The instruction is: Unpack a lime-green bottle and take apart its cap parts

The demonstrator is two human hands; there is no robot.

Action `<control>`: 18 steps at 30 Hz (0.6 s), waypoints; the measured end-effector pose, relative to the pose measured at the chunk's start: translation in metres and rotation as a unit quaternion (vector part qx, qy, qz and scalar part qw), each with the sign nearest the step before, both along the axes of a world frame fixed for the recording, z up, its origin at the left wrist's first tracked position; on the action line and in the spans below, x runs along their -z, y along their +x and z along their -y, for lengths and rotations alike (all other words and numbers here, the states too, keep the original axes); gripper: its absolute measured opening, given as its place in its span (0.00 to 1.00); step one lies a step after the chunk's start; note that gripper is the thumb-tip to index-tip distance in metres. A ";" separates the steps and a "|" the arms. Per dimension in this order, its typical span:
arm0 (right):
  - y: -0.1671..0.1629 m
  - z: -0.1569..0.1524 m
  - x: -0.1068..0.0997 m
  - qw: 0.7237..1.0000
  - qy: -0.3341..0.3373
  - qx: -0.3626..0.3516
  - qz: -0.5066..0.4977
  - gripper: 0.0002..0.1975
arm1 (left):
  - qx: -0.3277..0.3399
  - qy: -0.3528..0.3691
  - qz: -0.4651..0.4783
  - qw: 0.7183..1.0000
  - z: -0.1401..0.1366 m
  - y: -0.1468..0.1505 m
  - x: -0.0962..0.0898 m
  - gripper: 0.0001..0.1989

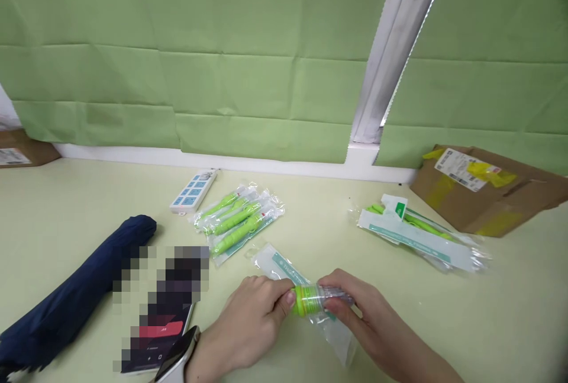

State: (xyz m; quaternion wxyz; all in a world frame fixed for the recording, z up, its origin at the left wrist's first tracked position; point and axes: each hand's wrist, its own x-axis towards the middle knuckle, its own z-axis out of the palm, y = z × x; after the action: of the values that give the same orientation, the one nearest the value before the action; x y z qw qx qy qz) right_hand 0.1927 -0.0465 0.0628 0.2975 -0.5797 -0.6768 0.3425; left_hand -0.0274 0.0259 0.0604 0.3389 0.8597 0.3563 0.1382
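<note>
- Both hands are meeting low over the pale table point(488, 312), working on one green pen in a clear sleeve point(306, 300).
- The left hand point(252, 324) is pinching the green ribbed end between thumb and fingers, clamped firmly on it through the plastic.
- The right hand point(359, 312) is closing its fingers round the clear barrel end, also gripping the same wrapped pen.
- The pen is sitting crosswise between the two hands, with the loose sleeve trailing beyond the left knuckles and under the right palm.
- To my eye, a good grip means holding the hard body, not just slippery film, and pulling straight along the pen's length.
- Just beyond the left hand, a pile of wrapped green pens point(239, 220) is lying; further off, a power strip point(194, 190).
- Beyond the right hand, another heap of packets point(421, 235) and a cardboard box point(488, 193).
- Outside the left wrist, a phone point(155, 335) and a folded navy umbrella point(75, 294).
</note>
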 end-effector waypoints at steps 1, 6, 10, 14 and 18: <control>0.001 0.001 -0.001 1.000 0.002 -0.009 0.004 0.12 | -0.001 -0.017 0.006 1.000 -0.001 0.000 0.000 0.16; 0.002 0.005 -0.001 0.998 0.038 -0.038 -0.016 0.11 | 0.018 -0.066 0.037 0.997 -0.007 -0.001 0.000 0.18; 0.002 -0.001 0.006 0.998 0.023 0.033 -0.057 0.11 | 0.010 -0.008 0.036 0.999 -0.004 0.002 0.006 0.18; 0.002 -0.010 0.014 0.987 -0.058 0.088 -0.125 0.24 | 0.016 0.225 -0.042 0.973 0.002 0.005 0.017 0.12; -0.003 -0.012 0.014 0.978 -0.091 0.092 -0.161 0.25 | 0.030 0.292 -0.092 0.952 0.003 0.004 0.019 0.12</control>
State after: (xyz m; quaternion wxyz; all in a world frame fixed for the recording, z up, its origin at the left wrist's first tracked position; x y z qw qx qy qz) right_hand 0.1894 -0.0349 0.0487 0.3790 -0.6010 -0.5301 0.4627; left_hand -0.0235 0.0226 0.0416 0.0428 0.9402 0.3043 0.1469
